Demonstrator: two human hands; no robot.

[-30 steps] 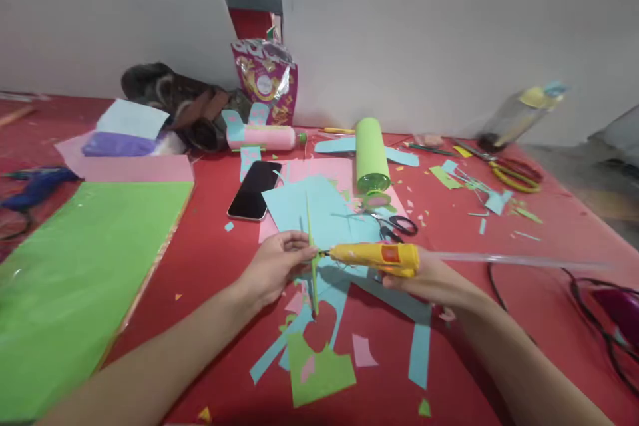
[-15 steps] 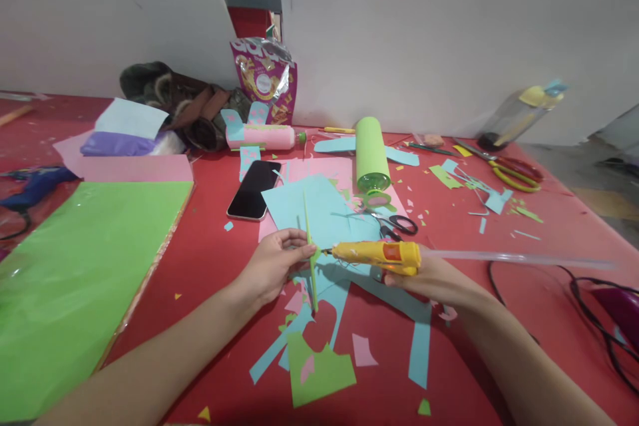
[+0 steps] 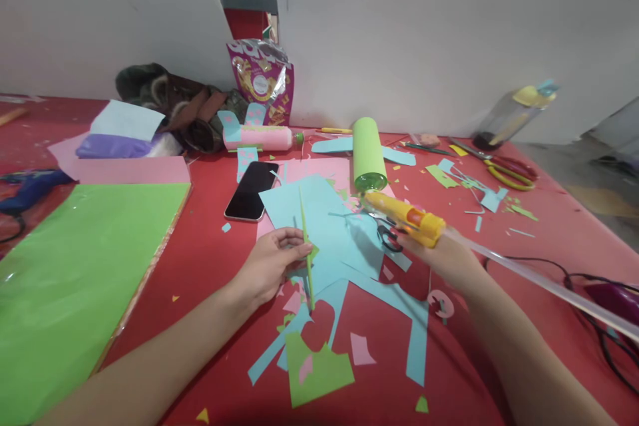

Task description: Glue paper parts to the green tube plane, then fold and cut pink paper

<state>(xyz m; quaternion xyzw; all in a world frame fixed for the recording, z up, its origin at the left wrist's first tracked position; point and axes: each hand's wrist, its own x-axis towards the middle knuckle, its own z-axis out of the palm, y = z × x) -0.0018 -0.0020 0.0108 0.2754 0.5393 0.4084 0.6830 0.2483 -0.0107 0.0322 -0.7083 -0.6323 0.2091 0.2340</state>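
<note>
My left hand (image 3: 273, 265) pinches a thin green paper strip (image 3: 306, 259) near its middle, seen almost edge-on over blue paper sheets (image 3: 327, 233). In my right hand (image 3: 446, 258) is a yellow hot glue gun (image 3: 407, 214) with a long clear glue stick (image 3: 539, 278) jutting from its back. The gun's tip points up and left, in front of a bottle wrapped in green paper (image 3: 368, 150) that lies on its side. Black-handled scissors (image 3: 389, 239) lie partly behind the gun.
Left of the blue sheets lies a black phone (image 3: 252, 190). A pink-wrapped bottle (image 3: 264, 138) with blue paper wings and a snack bag (image 3: 264, 80) are behind. Red-handled scissors (image 3: 512, 170), a clear bottle (image 3: 509, 116), green sheets (image 3: 100, 266) and paper scraps (image 3: 319, 373) surround the work.
My right hand has drawn the glue gun away from the green strip, up and to the right. The left hand stays nearly in place, still pinching the strip.
</note>
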